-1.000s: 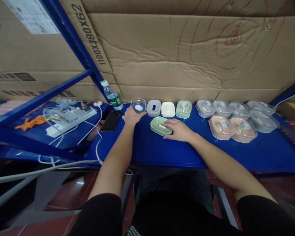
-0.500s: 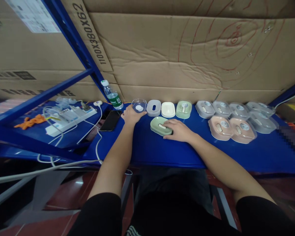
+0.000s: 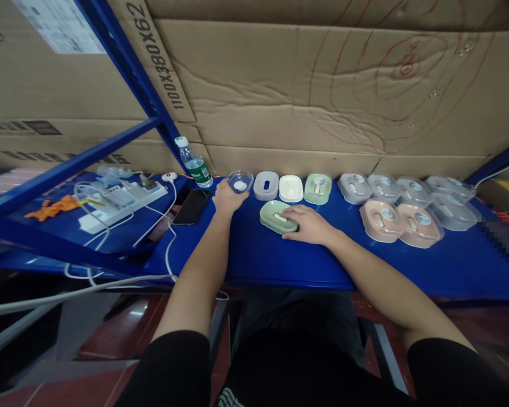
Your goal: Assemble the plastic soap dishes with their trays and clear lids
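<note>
My left hand [image 3: 230, 198] is at the near side of a clear plastic cover [image 3: 240, 176], thumb on the right and fingers curled round the left. A small whitish round patch shows within the cover. My right hand [image 3: 307, 223] grips the right side of a light green plastic box [image 3: 275, 213], which has a short white bar in its top. Behind this box stand a pale lilac piece [image 3: 266, 182] with an oval slot, a cream tray [image 3: 290, 187] and a second green box [image 3: 318, 186] under a clear cover.
Several covered grey boxes [image 3: 354, 187] and pink boxes [image 3: 379, 217] stand to the right on the blue table [image 3: 288, 263]. A water bottle [image 3: 197, 168], a black phone [image 3: 192, 207], a white power strip [image 3: 123, 204] and loose cables lie left. A cardboard sheet [image 3: 254, 73] rises behind.
My left hand has shifted very slightly at the clear cover. The right hand and the green box look the same.
</note>
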`<action>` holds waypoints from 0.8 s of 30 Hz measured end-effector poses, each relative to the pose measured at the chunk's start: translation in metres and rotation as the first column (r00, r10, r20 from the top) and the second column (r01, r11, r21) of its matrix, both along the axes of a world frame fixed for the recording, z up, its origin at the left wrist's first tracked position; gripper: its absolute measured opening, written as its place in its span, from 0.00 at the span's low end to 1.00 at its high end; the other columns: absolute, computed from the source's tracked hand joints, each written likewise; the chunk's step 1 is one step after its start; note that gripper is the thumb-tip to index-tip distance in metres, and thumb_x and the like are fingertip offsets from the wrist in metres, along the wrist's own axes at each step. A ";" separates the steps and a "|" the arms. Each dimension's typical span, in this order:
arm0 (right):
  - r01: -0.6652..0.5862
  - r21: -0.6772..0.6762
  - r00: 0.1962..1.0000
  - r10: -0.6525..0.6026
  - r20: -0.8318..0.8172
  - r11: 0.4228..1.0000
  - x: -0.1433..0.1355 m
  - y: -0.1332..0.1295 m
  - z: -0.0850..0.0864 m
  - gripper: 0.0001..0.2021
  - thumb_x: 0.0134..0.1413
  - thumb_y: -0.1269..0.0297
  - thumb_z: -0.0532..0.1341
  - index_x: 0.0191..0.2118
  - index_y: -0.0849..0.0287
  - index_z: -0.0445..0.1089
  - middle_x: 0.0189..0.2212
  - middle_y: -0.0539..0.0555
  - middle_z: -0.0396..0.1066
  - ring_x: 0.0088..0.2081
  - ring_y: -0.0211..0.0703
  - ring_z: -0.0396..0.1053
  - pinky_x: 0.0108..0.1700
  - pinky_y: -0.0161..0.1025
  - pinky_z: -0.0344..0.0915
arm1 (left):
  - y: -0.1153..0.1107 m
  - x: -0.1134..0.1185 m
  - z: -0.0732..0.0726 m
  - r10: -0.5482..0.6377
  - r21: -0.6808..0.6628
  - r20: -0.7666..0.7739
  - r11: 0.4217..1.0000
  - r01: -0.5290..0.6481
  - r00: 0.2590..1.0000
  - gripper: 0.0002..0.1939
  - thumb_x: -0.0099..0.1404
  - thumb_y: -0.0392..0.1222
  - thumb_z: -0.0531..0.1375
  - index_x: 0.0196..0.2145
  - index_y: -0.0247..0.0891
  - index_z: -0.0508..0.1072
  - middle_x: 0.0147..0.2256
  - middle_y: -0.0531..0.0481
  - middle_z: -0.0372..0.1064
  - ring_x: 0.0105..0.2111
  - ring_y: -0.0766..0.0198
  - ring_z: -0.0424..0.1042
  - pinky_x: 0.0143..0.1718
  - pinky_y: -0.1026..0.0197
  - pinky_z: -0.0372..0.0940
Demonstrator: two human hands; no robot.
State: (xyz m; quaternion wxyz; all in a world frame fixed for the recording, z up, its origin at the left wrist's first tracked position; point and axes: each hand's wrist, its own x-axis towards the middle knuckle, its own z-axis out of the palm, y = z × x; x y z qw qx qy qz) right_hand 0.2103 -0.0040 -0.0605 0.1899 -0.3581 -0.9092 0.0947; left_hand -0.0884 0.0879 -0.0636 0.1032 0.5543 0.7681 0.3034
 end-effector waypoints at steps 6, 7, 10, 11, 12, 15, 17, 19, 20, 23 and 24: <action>-0.012 0.006 1.000 0.012 -0.024 1.000 0.000 0.001 0.000 0.32 0.59 0.48 0.74 0.65 0.54 0.74 0.61 0.62 0.76 0.63 0.64 0.72 0.65 0.62 0.68 | 0.000 -0.003 -0.001 0.054 0.005 -0.019 0.999 -0.054 0.998 0.50 0.55 0.64 0.75 0.67 0.41 0.64 0.67 0.31 0.67 0.68 0.35 0.66 0.68 0.34 0.60; -0.021 0.011 0.999 0.021 -0.035 1.000 0.001 0.001 0.000 0.32 0.59 0.48 0.74 0.65 0.54 0.75 0.61 0.62 0.76 0.63 0.64 0.72 0.65 0.62 0.68 | 0.000 -0.003 0.000 0.059 0.000 -0.023 0.998 -0.059 0.998 0.50 0.55 0.64 0.74 0.67 0.41 0.64 0.66 0.31 0.67 0.68 0.35 0.66 0.68 0.34 0.60; -0.041 0.036 0.996 0.044 -0.079 0.999 0.001 0.002 -0.002 0.29 0.59 0.49 0.74 0.63 0.55 0.77 0.59 0.62 0.77 0.62 0.63 0.73 0.65 0.62 0.69 | 0.000 -0.002 0.001 0.076 -0.021 -0.028 0.997 -0.077 0.997 0.49 0.57 0.64 0.74 0.68 0.40 0.63 0.66 0.31 0.68 0.68 0.35 0.66 0.69 0.33 0.58; -0.043 0.046 0.994 0.047 -0.095 0.998 0.001 0.002 -0.003 0.28 0.59 0.49 0.74 0.61 0.55 0.79 0.59 0.62 0.78 0.62 0.63 0.74 0.65 0.62 0.69 | -0.001 -0.001 0.002 0.083 -0.028 -0.026 0.996 -0.084 0.996 0.49 0.57 0.63 0.74 0.68 0.40 0.63 0.67 0.30 0.67 0.68 0.34 0.65 0.69 0.32 0.58; -0.041 0.054 0.993 0.047 -0.113 0.998 0.001 0.002 -0.003 0.26 0.59 0.49 0.75 0.59 0.55 0.80 0.58 0.62 0.78 0.61 0.62 0.74 0.64 0.62 0.70 | -0.001 -0.001 0.003 0.091 -0.032 -0.024 0.995 -0.092 0.996 0.49 0.57 0.62 0.74 0.69 0.40 0.63 0.68 0.29 0.65 0.69 0.34 0.64 0.69 0.32 0.57; -0.015 0.080 0.982 0.030 -0.185 0.997 0.001 0.003 -0.006 0.22 0.56 0.49 0.75 0.53 0.53 0.83 0.56 0.59 0.80 0.61 0.62 0.75 0.64 0.62 0.71 | -0.003 0.002 0.005 0.120 0.000 -0.014 0.993 -0.120 0.993 0.51 0.55 0.61 0.76 0.68 0.38 0.64 0.73 0.27 0.55 0.72 0.31 0.57 0.71 0.30 0.53; 0.021 0.104 0.967 0.006 -0.257 0.994 0.001 0.003 -0.008 0.20 0.55 0.49 0.76 0.51 0.50 0.83 0.54 0.57 0.81 0.61 0.62 0.75 0.65 0.64 0.71 | -0.004 0.005 0.007 0.124 0.113 -0.005 0.986 -0.123 0.992 0.49 0.56 0.60 0.76 0.67 0.38 0.65 0.74 0.27 0.51 0.74 0.31 0.53 0.72 0.30 0.50; 0.060 0.126 0.941 -0.014 -0.339 0.990 0.001 0.004 -0.009 0.19 0.53 0.50 0.77 0.48 0.50 0.84 0.51 0.55 0.83 0.61 0.62 0.75 0.66 0.64 0.70 | -0.006 0.008 0.010 0.078 0.291 -0.002 0.954 -0.074 0.997 0.41 0.60 0.57 0.74 0.65 0.39 0.68 0.73 0.30 0.55 0.74 0.35 0.54 0.72 0.32 0.51; 0.077 0.133 0.924 -0.020 -0.383 0.988 0.000 0.004 -0.009 0.18 0.53 0.50 0.77 0.47 0.49 0.84 0.50 0.55 0.83 0.60 0.61 0.76 0.66 0.64 0.70 | -0.007 0.009 0.011 0.024 0.380 -0.007 0.925 -0.020 1.000 0.35 0.63 0.55 0.72 0.62 0.40 0.70 0.70 0.31 0.61 0.72 0.38 0.58 0.71 0.34 0.53; 0.115 0.142 0.855 -0.025 -0.518 0.983 0.000 0.005 -0.007 0.15 0.54 0.49 0.76 0.44 0.50 0.83 0.47 0.55 0.84 0.54 0.57 0.80 0.63 0.61 0.73 | -0.013 0.018 0.013 -0.255 0.549 -0.017 0.806 0.222 0.967 0.19 0.71 0.54 0.64 0.52 0.39 0.76 0.54 0.38 0.77 0.59 0.47 0.73 0.65 0.43 0.64; 0.131 0.140 0.829 -0.031 -0.559 0.981 0.000 0.005 -0.005 0.14 0.55 0.49 0.75 0.43 0.50 0.83 0.47 0.55 0.84 0.51 0.56 0.81 0.62 0.60 0.74 | -0.016 0.023 0.013 -0.367 0.566 -0.009 0.765 0.308 0.930 0.18 0.72 0.54 0.62 0.49 0.39 0.77 0.50 0.40 0.78 0.54 0.50 0.76 0.61 0.45 0.67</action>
